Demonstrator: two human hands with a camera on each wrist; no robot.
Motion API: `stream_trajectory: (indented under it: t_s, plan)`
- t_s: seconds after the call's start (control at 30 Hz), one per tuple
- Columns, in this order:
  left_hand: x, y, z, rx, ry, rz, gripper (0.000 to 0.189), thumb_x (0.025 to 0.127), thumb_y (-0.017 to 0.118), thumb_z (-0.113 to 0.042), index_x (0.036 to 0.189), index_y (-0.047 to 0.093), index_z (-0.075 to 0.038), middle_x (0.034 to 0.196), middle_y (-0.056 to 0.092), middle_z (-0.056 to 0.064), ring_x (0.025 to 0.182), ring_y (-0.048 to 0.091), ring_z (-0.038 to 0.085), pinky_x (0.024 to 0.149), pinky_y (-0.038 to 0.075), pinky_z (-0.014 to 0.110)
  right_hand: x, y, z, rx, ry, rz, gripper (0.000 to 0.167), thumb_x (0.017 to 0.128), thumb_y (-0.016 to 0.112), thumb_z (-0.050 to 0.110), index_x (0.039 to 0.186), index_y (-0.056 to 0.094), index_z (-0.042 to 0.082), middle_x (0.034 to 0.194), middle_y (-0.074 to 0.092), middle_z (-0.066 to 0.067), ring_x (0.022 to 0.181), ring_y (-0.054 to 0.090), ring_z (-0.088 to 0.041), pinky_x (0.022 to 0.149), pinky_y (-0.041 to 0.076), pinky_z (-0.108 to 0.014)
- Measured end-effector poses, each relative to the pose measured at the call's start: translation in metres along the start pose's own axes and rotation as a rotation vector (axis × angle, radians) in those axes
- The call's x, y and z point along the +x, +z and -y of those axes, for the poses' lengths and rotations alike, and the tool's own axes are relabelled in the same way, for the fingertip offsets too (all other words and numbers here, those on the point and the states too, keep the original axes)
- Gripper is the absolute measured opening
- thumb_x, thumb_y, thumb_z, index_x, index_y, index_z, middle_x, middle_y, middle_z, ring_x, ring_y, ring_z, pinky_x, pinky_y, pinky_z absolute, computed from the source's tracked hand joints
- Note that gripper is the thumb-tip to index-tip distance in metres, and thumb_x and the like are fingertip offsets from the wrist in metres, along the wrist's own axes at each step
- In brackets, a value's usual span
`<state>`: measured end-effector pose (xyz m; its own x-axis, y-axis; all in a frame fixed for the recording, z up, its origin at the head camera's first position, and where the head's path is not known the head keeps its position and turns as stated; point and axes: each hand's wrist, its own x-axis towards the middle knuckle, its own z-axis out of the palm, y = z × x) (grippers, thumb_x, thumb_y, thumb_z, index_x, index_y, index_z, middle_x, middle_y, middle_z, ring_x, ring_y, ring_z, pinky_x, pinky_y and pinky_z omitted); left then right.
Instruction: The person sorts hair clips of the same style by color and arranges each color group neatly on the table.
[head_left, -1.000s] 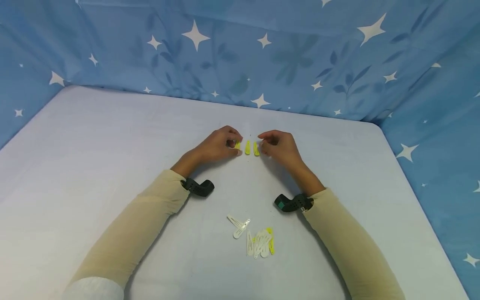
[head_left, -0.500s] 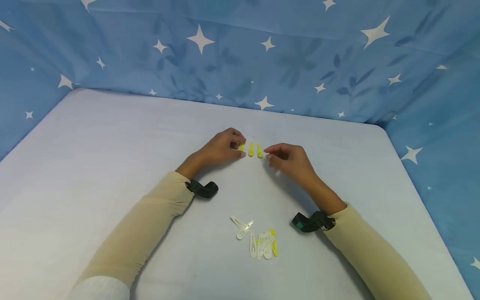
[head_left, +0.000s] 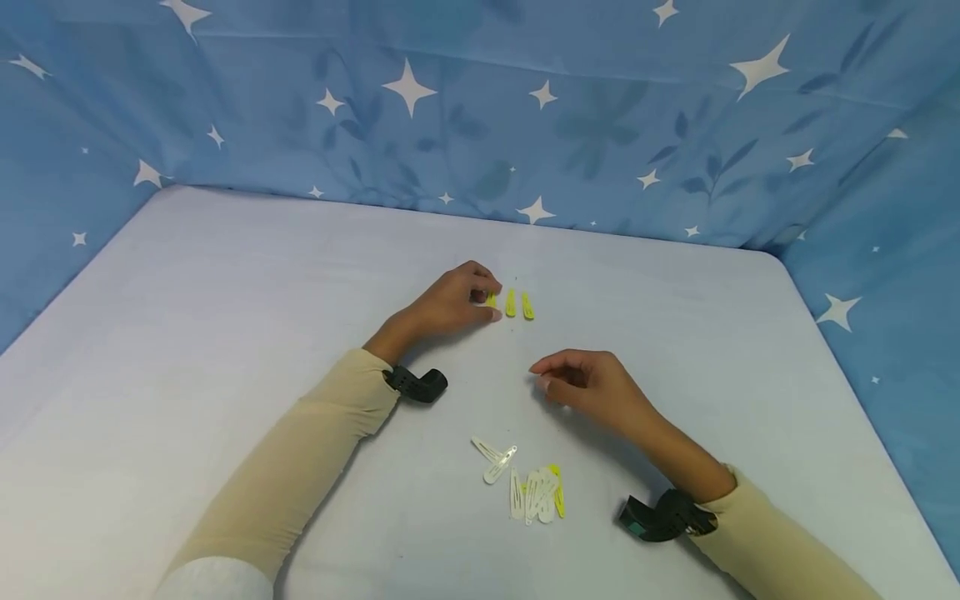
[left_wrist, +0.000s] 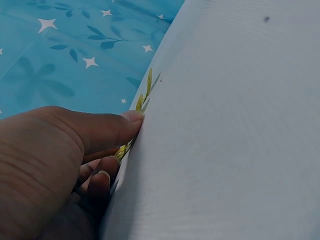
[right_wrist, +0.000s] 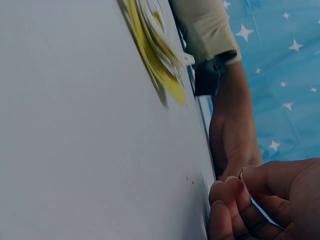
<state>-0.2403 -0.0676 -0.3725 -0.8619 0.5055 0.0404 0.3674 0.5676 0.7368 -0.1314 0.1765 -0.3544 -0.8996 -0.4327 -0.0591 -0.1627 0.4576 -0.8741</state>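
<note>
Fingers [head_left: 561, 359] curved, right hand [head_left: 600, 385] has withdrawn from yellow clips [head_left: 511, 303]; left hand [head_left: 453, 302] pinches one.

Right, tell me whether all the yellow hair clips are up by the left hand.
No, one yellow clip lies at the edge of the pile of white clips, nearer the person.

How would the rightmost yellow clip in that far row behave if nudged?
That yellow clip looks slim and small compared with the left hand, so it's probably light. Lying flat on the table, it would likely slide rather than roll.
</note>
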Motion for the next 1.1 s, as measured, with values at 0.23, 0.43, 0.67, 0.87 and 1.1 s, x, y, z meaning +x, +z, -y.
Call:
stream_trajectory:
  t_s: [0.23, 0.43, 0.67, 0.87, 1.1]
  plan:
    - [-0.001, -0.002, -0.002, 0.013, -0.004, 0.000, 0.041, 0.091, 0.070, -0.014, 0.129, 0.061, 0.000, 0.128, 0.049, 0.012, 0.105, 0.055, 0.020, 0.090, 0.044, 0.031, -0.017, 0.005, 0.002, -0.036, -0.003, 0.052, 0.014, 0.090, 0.068, 0.005, 0.104, 0.072, 0.006, 0.086, 0.067, -0.002, 0.070, 0.060, -0.017, 0.057, 0.050, -0.027]
    - [-0.001, -0.002, -0.002, 0.003, -0.008, 0.005, 0.042, 0.090, 0.071, -0.014, 0.129, 0.061, 0.000, 0.129, 0.048, 0.012, 0.104, 0.055, 0.020, 0.089, 0.044, 0.030, -0.033, 0.005, 0.002, -0.045, -0.025, 0.098, 0.014, 0.089, 0.069, 0.004, 0.102, 0.073, 0.006, 0.090, 0.067, 0.000, 0.077, 0.060, -0.015, 0.067, 0.050, -0.025]
    - [0.000, 0.001, -0.002, -0.007, -0.015, 0.011, 0.043, 0.090, 0.071, -0.013, 0.130, 0.060, -0.001, 0.129, 0.048, 0.011, 0.104, 0.055, 0.019, 0.089, 0.044, 0.029, -0.050, 0.004, 0.001, -0.060, -0.053, 0.151, 0.019, 0.087, 0.067, -0.002, 0.102, 0.073, 0.008, 0.091, 0.067, 0.004, 0.075, 0.059, -0.012, 0.067, 0.050, -0.024]
    - [0.001, 0.002, -0.001, 0.023, -0.006, 0.015, 0.044, 0.091, 0.071, -0.015, 0.131, 0.060, -0.002, 0.129, 0.048, 0.011, 0.104, 0.055, 0.018, 0.089, 0.044, 0.029, -0.064, -0.001, 0.002, -0.082, -0.071, 0.191, 0.018, 0.089, 0.070, 0.005, 0.106, 0.072, 0.009, 0.093, 0.067, 0.006, 0.074, 0.059, -0.010, 0.064, 0.049, -0.023]
    - [0.000, 0.001, -0.001, 0.020, 0.006, 0.008, 0.043, 0.090, 0.071, -0.014, 0.130, 0.061, -0.001, 0.128, 0.049, 0.011, 0.103, 0.054, 0.019, 0.088, 0.044, 0.030, -0.075, 0.001, -0.004, -0.049, -0.159, 0.232, 0.029, 0.085, 0.074, 0.004, 0.112, 0.069, 0.011, 0.095, 0.064, 0.003, 0.070, 0.057, -0.010, 0.060, 0.049, -0.023]
